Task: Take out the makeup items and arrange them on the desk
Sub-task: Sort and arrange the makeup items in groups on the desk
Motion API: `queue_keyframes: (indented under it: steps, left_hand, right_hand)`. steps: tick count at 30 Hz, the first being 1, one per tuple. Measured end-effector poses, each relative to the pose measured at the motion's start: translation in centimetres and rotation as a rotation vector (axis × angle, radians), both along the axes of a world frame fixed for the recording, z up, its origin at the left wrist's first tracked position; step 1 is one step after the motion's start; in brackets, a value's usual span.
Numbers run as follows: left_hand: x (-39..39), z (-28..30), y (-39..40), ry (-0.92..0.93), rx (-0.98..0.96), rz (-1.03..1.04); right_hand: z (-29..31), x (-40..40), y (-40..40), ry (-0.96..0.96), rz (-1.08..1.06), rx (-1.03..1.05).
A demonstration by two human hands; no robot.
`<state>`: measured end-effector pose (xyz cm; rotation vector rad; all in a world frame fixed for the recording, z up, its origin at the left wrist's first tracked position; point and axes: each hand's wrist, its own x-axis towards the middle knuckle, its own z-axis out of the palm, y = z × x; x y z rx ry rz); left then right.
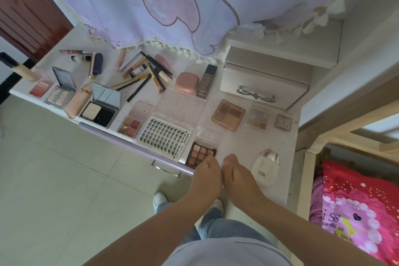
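Observation:
Many makeup items lie spread over the white desk. A nine-pan eyeshadow palette sits at the front edge with its clear lid folded open behind it. My left hand is at the palette's near right corner, thumb on it. My right hand rests beside it on the bare desk, its fingers hidden. A false-lash card lies to the left of the palette, and a white cushion compact to the right of my right hand.
A four-pan brown palette, a pink compact, a foundation bottle, pencils and open powder compacts fill the desk. A closed drawer box stands at back right. A curtain hangs behind.

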<state>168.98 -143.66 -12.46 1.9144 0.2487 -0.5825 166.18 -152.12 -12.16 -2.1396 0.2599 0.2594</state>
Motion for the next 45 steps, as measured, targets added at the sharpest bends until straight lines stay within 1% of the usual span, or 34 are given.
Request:
queue_keyframes:
  steps: [1,3,5,7,9,11,16,19,22,25,28,31,34,36,40,45]
  left_hand:
    - [0.2,-0.2,0.1,0.077,-0.017,0.010]
    - [0.6,-0.4,0.3,0.162,-0.023,0.000]
    - [1.2,-0.5,0.4,0.277,-0.038,-0.004]
    - [1.6,-0.5,0.3,0.451,-0.063,0.031]
    - [1.9,-0.8,0.2,0.558,-0.095,0.058]
    - [1.9,-1.2,0.1,0.602,-0.097,0.069]
    - [2.3,-2.3,0.6,0.672,-0.153,0.146]
    - [2.3,-2.9,0.7,0.738,-0.250,0.179]
    - [1.8,-3.4,0.4,0.862,-0.364,0.253]
    - [0.8,-4.3,-0.4,0.952,-0.421,0.330]
    - [0.4,-5.2,-1.4,0.982,-0.417,0.380]
    - [0.5,-5.8,-2.1,0.969,-0.418,0.462]
    - [0.6,-5.9,-2.5,0.942,-0.460,0.565]
    - [0.5,-5.8,-2.8,0.908,-0.488,0.646]
    - [0.1,-5.4,-3.1,0.895,-0.452,0.646]
    - [0.1,-4.7,-3.0,0.837,-0.500,0.711]
  right_hand:
    - [-0.2,0.1,0.2,0.005,0.038,-0.028]
    - [-0.6,0.1,0.1,-0.001,0.084,-0.048]
    - [-0.9,0.2,-0.3,-0.047,0.126,-0.030]
    - [-1.1,0.1,-1.1,-0.069,0.174,-0.003]
    - [-1.3,0.1,-1.9,-0.072,0.234,0.004]
    - [-1.7,0.0,-2.7,-0.057,0.257,0.021]
    - [-2.5,0.0,-5.0,-0.082,0.170,0.025]
    - [-3.1,0.9,-6.5,-0.103,0.140,0.008]
    - [-4.0,2.0,-7.3,-0.066,0.115,-0.009]
    - [-5.2,2.9,-8.0,-0.010,0.172,-0.087]
    - [-6.1,3.8,-8.6,0.035,0.292,-0.203]
    - [-6.7,4.9,-8.8,0.082,0.401,-0.332]
    - [-7.1,5.5,-8.7,0.096,0.437,-0.424]
    - [-7.2,5.6,-8.6,0.087,0.440,-0.450]
    - [-7.4,5.7,-8.3,0.063,0.408,-0.445]
    - [-7.2,5.6,-8.2,0.058,0.427,-0.457]
